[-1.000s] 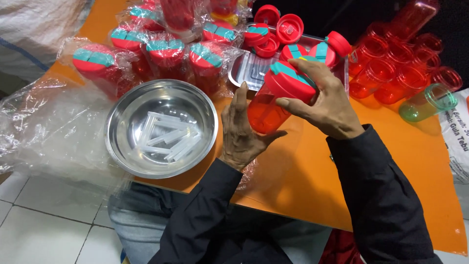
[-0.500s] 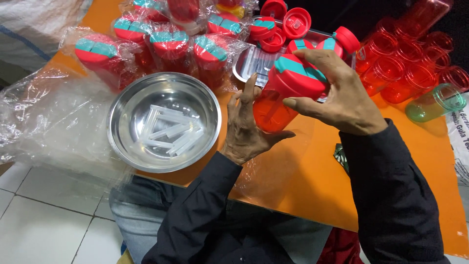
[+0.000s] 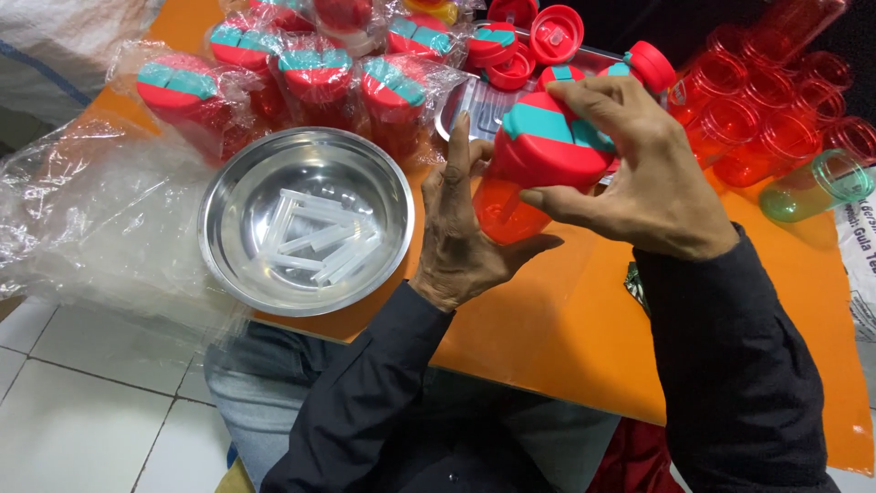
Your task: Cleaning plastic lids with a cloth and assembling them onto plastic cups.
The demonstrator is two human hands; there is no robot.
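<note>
Red bottle gripped by left hand, right hand clasping lid; wrapped ones at table far edge, open bottles remain

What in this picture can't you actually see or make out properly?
- Head view: the lower side of the red bottle is covered by the left hand.
- The far side of its teal and red lid is hidden under the right hand.
- The empty red cups run off the top right edge, so no count.
- The wrapped bottles blur behind crinkled plastic.
- The clear straws in the steel bowl overlap; number unclear.
</note>
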